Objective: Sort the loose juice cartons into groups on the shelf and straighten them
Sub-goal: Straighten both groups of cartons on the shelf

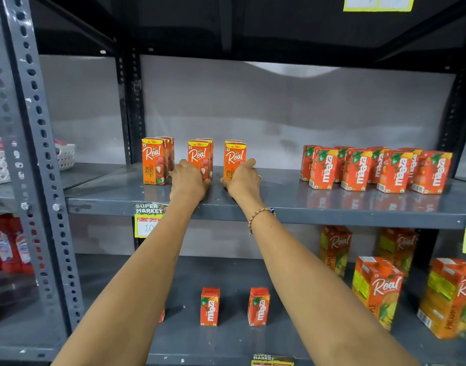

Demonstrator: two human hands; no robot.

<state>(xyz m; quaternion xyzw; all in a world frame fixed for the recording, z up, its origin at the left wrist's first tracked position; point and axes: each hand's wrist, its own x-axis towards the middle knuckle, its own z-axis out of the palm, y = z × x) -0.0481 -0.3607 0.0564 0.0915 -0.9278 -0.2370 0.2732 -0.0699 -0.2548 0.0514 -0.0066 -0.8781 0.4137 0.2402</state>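
Note:
On the grey middle shelf (pixel 279 202) stand three pairs of small orange Real litchi cartons, one behind the other: a left pair (pixel 154 161), a middle pair (pixel 199 155) and a right pair (pixel 234 154). My left hand (pixel 189 180) is cupped around the base of the middle pair. My right hand (pixel 242 178) holds the base of the right pair. At the right of the shelf stand several red Maaza cartons (pixel 374 167) in two uneven rows, slightly turned.
On the lower shelf stand two small Maaza cartons (pixel 210 306) (pixel 258 306) and large Real cartons (pixel 377 289) at the right. A perforated steel upright (pixel 36 159) rises on the left, with white baskets (pixel 65 154) and red bottles (pixel 7 247) beyond it. Yellow price tags (pixel 147 220) hang on shelf edges.

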